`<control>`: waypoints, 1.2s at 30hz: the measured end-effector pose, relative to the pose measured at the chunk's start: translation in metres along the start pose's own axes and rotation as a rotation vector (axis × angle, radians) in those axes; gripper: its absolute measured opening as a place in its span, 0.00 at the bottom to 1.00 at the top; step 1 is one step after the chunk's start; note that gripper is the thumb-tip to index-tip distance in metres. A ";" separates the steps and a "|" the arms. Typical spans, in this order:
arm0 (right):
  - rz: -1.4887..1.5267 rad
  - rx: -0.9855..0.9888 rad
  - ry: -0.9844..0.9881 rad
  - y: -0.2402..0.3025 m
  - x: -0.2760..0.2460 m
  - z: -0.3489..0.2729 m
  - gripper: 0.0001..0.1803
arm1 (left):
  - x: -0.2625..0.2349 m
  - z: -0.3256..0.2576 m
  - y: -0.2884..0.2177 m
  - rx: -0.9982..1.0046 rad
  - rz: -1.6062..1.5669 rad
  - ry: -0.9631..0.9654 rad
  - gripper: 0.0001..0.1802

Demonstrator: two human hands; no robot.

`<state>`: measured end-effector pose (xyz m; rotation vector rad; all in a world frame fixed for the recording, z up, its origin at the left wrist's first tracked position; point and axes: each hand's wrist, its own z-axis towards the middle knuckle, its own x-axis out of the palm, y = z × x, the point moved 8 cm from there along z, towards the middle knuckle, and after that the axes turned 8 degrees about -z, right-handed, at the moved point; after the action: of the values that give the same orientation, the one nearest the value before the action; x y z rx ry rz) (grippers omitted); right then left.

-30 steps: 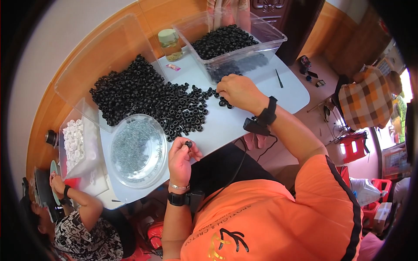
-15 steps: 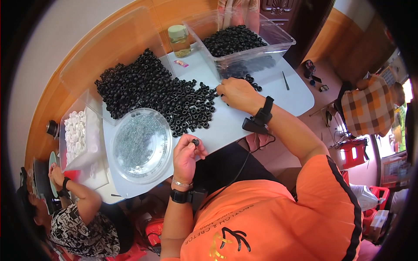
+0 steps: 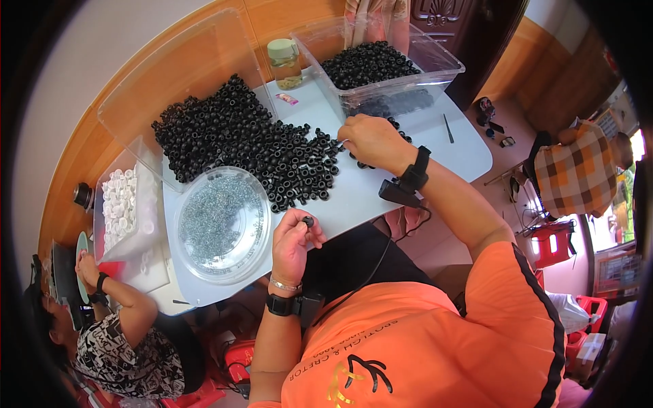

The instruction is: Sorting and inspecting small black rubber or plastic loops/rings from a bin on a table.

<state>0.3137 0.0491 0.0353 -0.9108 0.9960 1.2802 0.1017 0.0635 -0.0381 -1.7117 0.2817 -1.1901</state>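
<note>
My left hand [image 3: 291, 246] is at the table's near edge, closed in a pinch on a small black ring-shaped part [image 3: 307, 222]. Ahead of it spreads a large heap of similar black parts [image 3: 224, 129], thinning out toward the right. My right hand [image 3: 377, 143] is low over the white table [image 3: 425, 160] at the right end of that heap, palm down. Its thumb and fingers are drawn together at the tips; what is between them is too small to make out. A few black parts [image 3: 362, 164] lie beneath and beside this hand.
A round clear tub [image 3: 264, 255] of tiny clear pieces stands left of my left hand. Behind my right hand is a clear bin [image 3: 442, 68] of black parts. A lidded jar [image 3: 284, 64], a wrapped sweet [image 3: 287, 99] and a thin dark tool [image 3: 448, 128] lie around. A co-worker [image 3: 129, 340] sits left.
The view has shifted slightly. My right hand has lifted a little, showing more black parts under it. My left hand keeps its pinch on the black ring-shaped part.
</note>
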 end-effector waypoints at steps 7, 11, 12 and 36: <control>-0.121 -0.056 0.111 0.017 0.022 0.004 0.09 | 0.000 -0.001 0.000 -0.006 0.007 -0.005 0.11; 0.011 -0.103 0.072 0.022 0.017 -0.001 0.09 | 0.002 -0.001 -0.001 -0.012 0.052 -0.006 0.12; 0.043 -0.105 0.097 0.024 0.016 -0.002 0.09 | 0.002 -0.001 -0.001 -0.015 0.054 -0.003 0.12; 0.247 0.063 0.154 0.018 -0.038 -0.080 0.15 | -0.001 -0.002 0.001 -0.037 0.035 -0.002 0.12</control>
<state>0.2880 -0.0371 0.0459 -0.8672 1.2950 1.3896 0.0998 0.0630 -0.0395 -1.7331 0.3329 -1.1644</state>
